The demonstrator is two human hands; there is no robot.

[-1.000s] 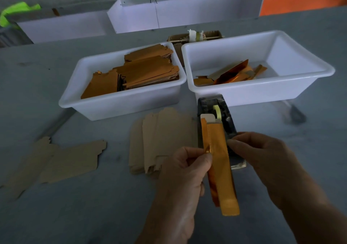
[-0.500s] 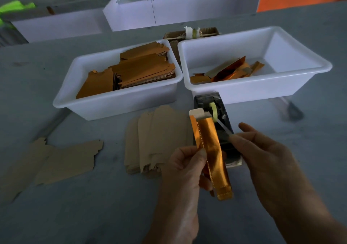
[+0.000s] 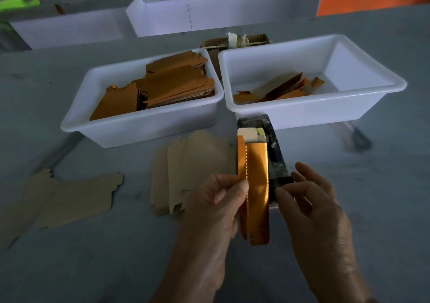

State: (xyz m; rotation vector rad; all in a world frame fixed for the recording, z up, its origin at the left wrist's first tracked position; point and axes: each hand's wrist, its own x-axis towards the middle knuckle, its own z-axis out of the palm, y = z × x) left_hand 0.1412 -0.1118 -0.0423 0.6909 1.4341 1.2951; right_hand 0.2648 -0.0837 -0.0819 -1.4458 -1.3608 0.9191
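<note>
My left hand [image 3: 214, 209] pinches a long folded gold carton [image 3: 257, 186] by its perforated left edge and holds it upright above the table. Its white end flap points toward the tubs. Right behind it stands a black tape dispenser [image 3: 277, 163]. My right hand [image 3: 314, 209] is at the dispenser's near end. Its thumb and forefinger pinch together there on a strip of clear tape that hardly shows, and the other fingers are spread.
A white tub [image 3: 151, 128] at the left holds stacked gold carton blanks. A white tub [image 3: 302, 114] at the right holds a few folded ones. Flat brown blanks [image 3: 193, 170] lie stacked left of my hands, with more blanks [image 3: 69, 198] further left. White trays [image 3: 209, 16] line the back.
My right hand drew tape out from the roll, then came down to the dispenser's near end. My left hand turned the carton more upright and lifted it slightly.
</note>
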